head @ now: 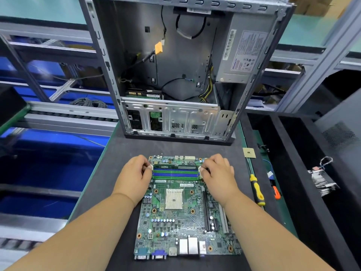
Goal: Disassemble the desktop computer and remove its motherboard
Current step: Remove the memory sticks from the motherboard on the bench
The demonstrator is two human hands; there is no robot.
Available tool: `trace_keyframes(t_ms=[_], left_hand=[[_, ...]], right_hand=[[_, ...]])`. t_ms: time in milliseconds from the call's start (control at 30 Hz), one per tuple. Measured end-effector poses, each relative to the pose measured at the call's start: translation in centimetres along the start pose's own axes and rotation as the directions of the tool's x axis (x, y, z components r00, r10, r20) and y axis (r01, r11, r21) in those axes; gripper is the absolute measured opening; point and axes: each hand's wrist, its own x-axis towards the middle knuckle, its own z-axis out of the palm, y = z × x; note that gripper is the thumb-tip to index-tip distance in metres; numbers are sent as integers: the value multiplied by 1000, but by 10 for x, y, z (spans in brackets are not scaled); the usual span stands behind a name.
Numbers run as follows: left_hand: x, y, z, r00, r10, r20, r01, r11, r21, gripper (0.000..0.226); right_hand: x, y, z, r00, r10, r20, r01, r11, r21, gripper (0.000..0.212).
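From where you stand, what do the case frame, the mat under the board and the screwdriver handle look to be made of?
Case frame: bare sheet metal, dull grey, with stamped ribs and punched holes.
Mat: dark, matte, faintly grainy, probably rubber or anti-static sheet; can't tell which.
Screwdriver handle: glossy yellow plastic with black sections, perhaps rubber grip.

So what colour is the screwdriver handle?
Yellow and black, on the screwdriver lying right of the motherboard; head view.
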Motion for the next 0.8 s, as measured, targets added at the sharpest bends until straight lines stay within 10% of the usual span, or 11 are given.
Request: trace_keyframes(t_ms=[800], left_hand=[[0, 9, 0, 996, 80, 39, -86, 979, 185, 15]], right_hand=[[-1, -2, -2, 1000, 22, 15, -22, 999, 39, 21]])
